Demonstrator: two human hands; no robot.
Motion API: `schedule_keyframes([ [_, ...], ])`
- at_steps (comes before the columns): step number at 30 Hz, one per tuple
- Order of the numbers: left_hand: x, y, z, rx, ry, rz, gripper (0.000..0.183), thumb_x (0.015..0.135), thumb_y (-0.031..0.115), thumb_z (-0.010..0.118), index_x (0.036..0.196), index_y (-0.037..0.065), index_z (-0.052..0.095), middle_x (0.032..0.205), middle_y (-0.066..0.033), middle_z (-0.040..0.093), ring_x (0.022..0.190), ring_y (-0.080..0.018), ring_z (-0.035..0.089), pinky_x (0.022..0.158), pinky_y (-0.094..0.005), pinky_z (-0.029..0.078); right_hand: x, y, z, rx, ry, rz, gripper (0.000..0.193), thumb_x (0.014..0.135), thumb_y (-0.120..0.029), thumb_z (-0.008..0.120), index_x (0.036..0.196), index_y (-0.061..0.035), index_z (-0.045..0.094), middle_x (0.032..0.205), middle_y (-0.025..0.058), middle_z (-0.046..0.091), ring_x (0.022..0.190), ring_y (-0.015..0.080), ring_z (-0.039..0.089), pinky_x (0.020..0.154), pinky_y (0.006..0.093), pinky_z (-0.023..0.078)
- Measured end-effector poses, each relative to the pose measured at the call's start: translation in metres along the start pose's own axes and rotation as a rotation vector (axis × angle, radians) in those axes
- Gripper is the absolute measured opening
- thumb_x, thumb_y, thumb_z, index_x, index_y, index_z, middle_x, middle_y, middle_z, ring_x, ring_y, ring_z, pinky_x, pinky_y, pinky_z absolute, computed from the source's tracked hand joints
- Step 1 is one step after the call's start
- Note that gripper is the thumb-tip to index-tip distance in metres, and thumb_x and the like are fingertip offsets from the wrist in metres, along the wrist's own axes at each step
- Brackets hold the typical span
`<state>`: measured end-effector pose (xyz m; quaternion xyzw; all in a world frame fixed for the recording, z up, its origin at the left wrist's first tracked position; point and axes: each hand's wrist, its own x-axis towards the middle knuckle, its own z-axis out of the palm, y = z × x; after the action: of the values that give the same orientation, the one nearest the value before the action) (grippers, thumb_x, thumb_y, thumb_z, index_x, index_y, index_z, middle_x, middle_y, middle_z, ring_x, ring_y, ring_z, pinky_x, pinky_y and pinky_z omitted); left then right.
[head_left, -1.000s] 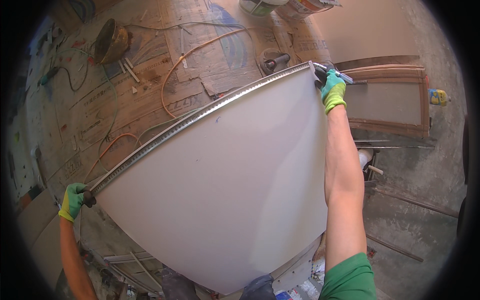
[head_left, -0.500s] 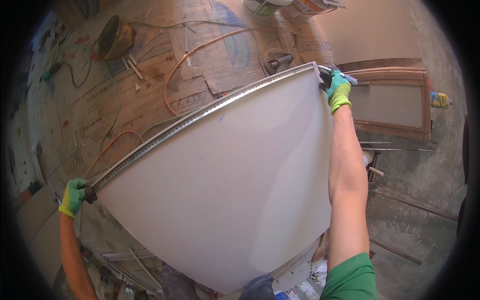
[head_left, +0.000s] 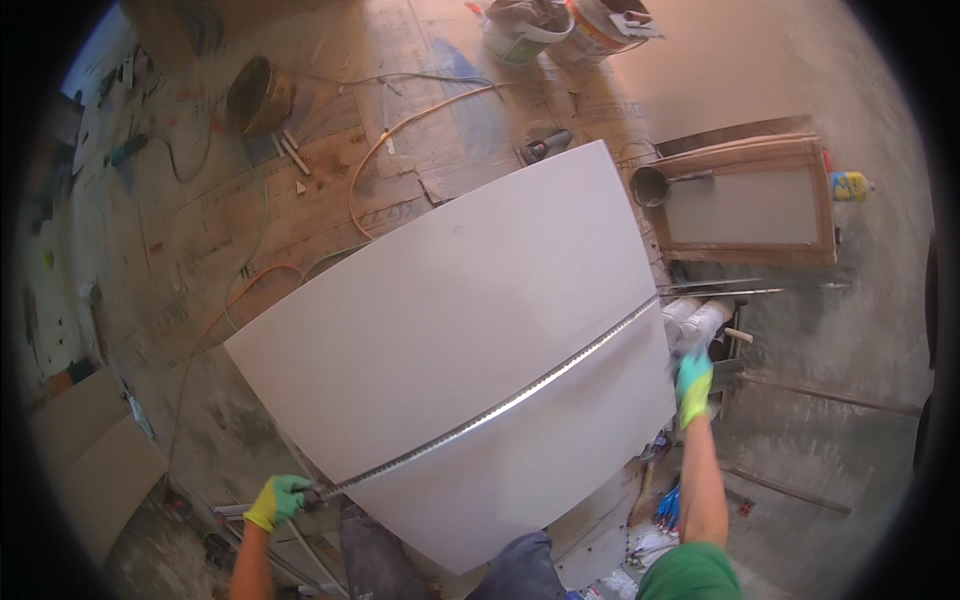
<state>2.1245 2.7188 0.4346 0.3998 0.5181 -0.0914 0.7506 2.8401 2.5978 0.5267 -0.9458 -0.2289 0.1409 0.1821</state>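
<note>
Both gloved hands, left hand (head_left: 277, 500) and right hand (head_left: 692, 385), closed, arms spread.

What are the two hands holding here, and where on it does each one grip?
A long metal strip lying across the white board. The left hand grips its near-left end; the right hand is at its right end.

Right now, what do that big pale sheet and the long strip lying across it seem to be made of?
The big sheet looks like plasterboard or a similar panel: flat, matte, off-white, with no gloss or grain. I cannot tell more. The long strip looks like thin metal: silvery, shiny, with a row of small marks or holes along it. The left hand and right hand wear gloves that look like coated knit fabric, yellow-green and teal.
</note>
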Motion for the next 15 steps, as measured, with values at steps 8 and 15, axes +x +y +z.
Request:
schedule_keyframes([
  [8,-0.084,0.045,0.155,-0.257,0.058,0.111,0.024,0.087,0.012,0.064,0.102,-0.007,0.062,0.086,-0.0096,0.068,0.079,-0.0154,0.065,0.068,-0.0274,0.053,-0.236,-0.014,0.041,0.561,-0.896,0.259,0.029,0.089,-0.019,0.054,0.112,-0.0062,0.067,0.085,0.0040,0.070,0.051,0.0039,0.044,0.047,0.0210,0.041],
  [15,-0.113,0.074,0.352,-0.187,0.199,0.310,0.033,0.088,0.024,0.067,0.101,-0.005,0.061,0.084,-0.0096,0.067,0.075,-0.0153,0.064,0.066,-0.0283,0.053,-0.366,-0.017,0.027,0.995,-1.050,0.203,0.031,0.095,-0.018,0.049,0.118,-0.0004,0.059,0.097,0.0079,0.067,0.072,0.0070,0.059,0.058,0.0228,0.050],
])
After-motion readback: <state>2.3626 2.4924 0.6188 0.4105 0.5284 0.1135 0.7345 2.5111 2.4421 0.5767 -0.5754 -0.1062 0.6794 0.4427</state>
